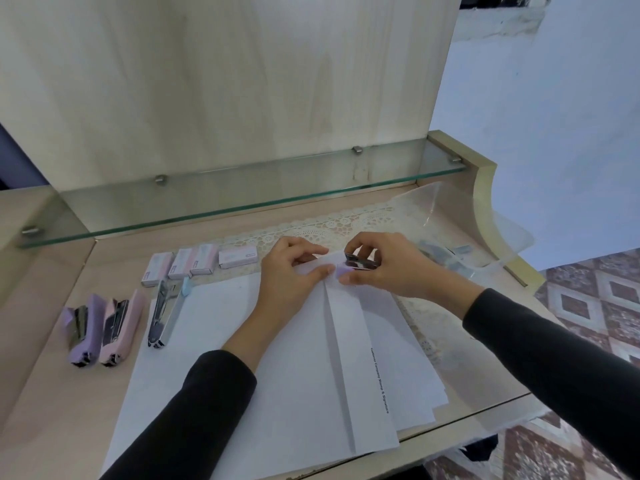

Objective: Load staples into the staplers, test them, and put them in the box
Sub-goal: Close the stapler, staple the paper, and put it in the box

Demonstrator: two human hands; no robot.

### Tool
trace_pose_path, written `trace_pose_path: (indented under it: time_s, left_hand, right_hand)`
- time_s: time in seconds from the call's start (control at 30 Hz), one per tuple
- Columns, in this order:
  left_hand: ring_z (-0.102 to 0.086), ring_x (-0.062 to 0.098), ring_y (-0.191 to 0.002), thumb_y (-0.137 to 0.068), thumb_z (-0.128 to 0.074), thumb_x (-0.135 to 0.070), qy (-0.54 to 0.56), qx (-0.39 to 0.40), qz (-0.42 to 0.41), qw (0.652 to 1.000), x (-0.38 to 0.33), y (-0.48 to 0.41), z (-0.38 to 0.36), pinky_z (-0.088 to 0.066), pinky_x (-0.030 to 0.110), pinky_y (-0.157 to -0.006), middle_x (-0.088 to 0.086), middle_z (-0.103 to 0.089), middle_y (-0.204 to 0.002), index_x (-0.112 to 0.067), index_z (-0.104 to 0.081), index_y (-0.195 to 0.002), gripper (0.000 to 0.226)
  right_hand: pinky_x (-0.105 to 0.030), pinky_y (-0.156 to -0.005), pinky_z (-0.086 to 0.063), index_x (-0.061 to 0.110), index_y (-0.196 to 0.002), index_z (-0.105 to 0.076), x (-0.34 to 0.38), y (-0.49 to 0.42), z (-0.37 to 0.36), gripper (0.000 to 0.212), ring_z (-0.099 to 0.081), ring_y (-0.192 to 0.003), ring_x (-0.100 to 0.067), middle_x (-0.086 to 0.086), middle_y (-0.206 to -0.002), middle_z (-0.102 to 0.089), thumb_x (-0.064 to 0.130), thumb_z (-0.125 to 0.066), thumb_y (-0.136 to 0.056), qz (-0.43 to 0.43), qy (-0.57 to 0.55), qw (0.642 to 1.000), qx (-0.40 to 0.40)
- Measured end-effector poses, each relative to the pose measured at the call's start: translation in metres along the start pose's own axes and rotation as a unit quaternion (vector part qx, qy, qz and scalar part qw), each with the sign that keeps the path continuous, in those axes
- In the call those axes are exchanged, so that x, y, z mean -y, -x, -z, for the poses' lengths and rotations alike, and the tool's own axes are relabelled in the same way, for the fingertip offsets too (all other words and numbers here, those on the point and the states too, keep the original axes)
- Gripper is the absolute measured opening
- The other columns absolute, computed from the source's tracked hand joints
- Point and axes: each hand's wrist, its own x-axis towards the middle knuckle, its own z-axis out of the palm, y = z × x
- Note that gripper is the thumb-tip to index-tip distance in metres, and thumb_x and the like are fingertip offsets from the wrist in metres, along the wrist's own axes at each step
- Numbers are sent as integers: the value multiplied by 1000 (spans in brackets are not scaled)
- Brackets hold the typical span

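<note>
My right hand [388, 268] grips a small purple stapler [353, 266] with a metal top, set on the far corner of a folded white sheet [346, 327]. My left hand [291, 275] pinches the same corner of the sheet right beside the stapler. On the left of the desk lie a purple stapler [85, 330], a pink stapler [121, 327] and a light blue stapler [168, 311] lying opened out. Several small staple boxes [201, 259] sit in a row behind them.
A clear plastic box [485, 244] with bluish staplers inside stands at the far right. More white sheets [214, 358] cover the desk [41, 306] middle. A glass shelf [242, 192] runs above the back. The desk's right and front edges drop to a tiled floor.
</note>
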Motion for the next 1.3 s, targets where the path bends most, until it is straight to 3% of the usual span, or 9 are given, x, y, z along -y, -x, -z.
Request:
trace_pose_path:
  time_s: [0.17, 0.3, 0.43, 0.57, 0.87, 1.1, 1.3]
  left_hand:
    - [-51, -4, -90, -73, -72, -1, -38, 11, -20, 999, 2, -2, 4, -38, 1, -77, -13, -52, -91, -6, -72, -92, 20]
    - [-53, -2, -88, -72, -73, 0, -32, -2, -28, 999, 3, -2, 5, -41, 3, -76, -11, -55, -89, -9, -72, -89, 19]
    - [-59, -3, -79, -68, -75, 2, 1, -4, -37, 999, 5, -2, 6, -45, 8, -72, -12, -62, -82, -19, -71, -81, 25]
    - [-60, -3, -72, -70, -74, 1, 32, -4, 1, 999, 4, 0, 5, -45, 7, -70, -11, -66, -75, -21, -71, -80, 24]
    - [-61, -1, -73, -73, -72, 0, 26, 9, 4, 1000, 4, 1, 6, -45, 8, -73, -7, -67, -76, -19, -72, -83, 22]
    - [-60, -5, -72, -72, -72, 1, 37, 12, 6, 999, 1, 2, 6, -44, 7, -71, -8, -67, -76, -17, -72, -84, 21]
    - [-59, -7, -73, -73, -71, 2, 21, 10, 0, 1000, 1, 2, 6, -42, 4, -70, -6, -65, -76, -12, -72, -85, 18]
  right_hand:
    - [-29, -69, -42, 14, -105, -63, 6, -2, -4, 42, -52, -76, -17, -7, -90, -63, 36, -74, -71, 0, 31, 1000, -7]
    - [-29, -67, -42, 10, -95, -65, 9, -3, -6, 36, -54, -79, -23, -10, -88, -63, 37, -73, -72, 7, 37, 999, -16]
    - [-18, -60, -35, 12, -101, -65, 10, -4, -7, 38, -48, -75, -15, -1, -84, -57, 38, -71, -73, 18, 58, 998, -2]
    - [-25, -64, -38, 12, -101, -65, 11, -5, -9, 37, -48, -76, -15, -4, -86, -59, 37, -70, -75, 22, 73, 997, 3]
    - [-21, -55, -32, 7, -91, -65, 11, -6, -12, 31, -42, -62, -11, -2, -73, -54, 33, -71, -75, 20, 61, 998, 0]
    - [-17, -50, -26, 7, -84, -66, 11, -10, -14, 25, -38, -54, -3, 11, -57, -44, 30, -70, -76, 40, 80, 996, -14]
    - [-31, -63, -37, 6, -82, -61, 7, -4, -10, 34, -45, -69, -18, -5, -76, -55, 36, -73, -71, 33, 64, 997, 6]
